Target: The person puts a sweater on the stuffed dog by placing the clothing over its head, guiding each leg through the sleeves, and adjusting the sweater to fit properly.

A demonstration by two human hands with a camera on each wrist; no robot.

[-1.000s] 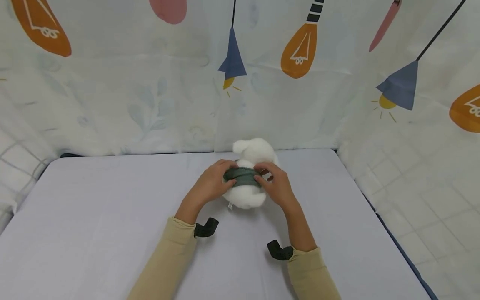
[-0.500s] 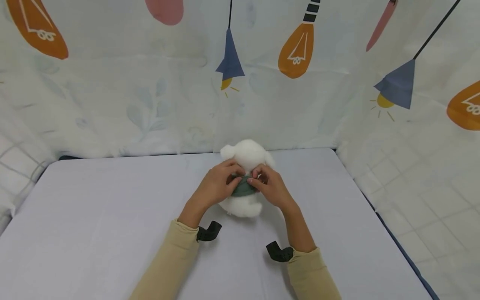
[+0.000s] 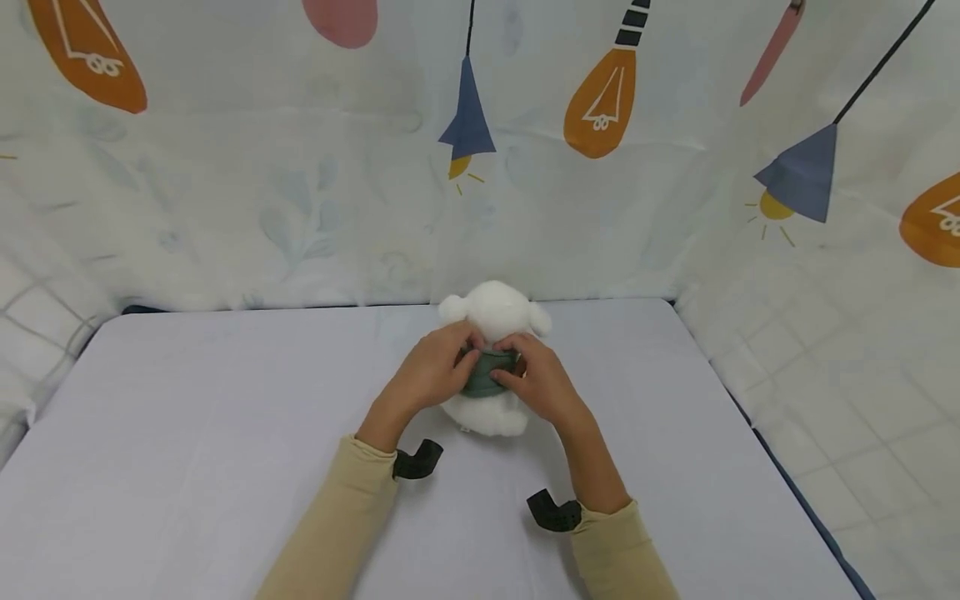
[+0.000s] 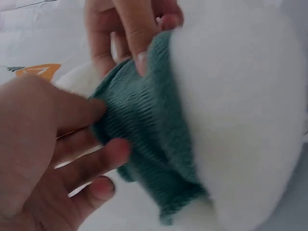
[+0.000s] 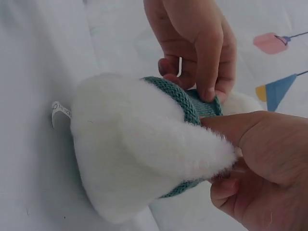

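Observation:
A white plush toy (image 3: 497, 310) with floppy ears stands on the table, its back to me. Round its body is a green knitted sweater (image 3: 486, 377). At the garment's upper left edge, my left hand (image 3: 435, 365) pinches the knit between thumb and fingers. My right hand (image 3: 543, 379) pinches the same edge on the right, its thumb lying on the knit. The left wrist view shows the sweater (image 4: 139, 106) bunched below the toy's neck. A fluffy tail (image 5: 178, 149) and a small white tag (image 5: 60, 114) appear in the right wrist view. The toy's front is hidden.
A white cloth covers the table (image 3: 225, 433). Behind it hangs a pale curtain (image 3: 337, 208) printed with lamps and bulbs. Black wrist mounts (image 3: 418, 459) jut from both sleeve cuffs above the table.
The toy has shifted slightly left and nearer, its head now straighter. Both hands have moved closer together along the sweater's upper edge, then the right hand has shifted slightly.

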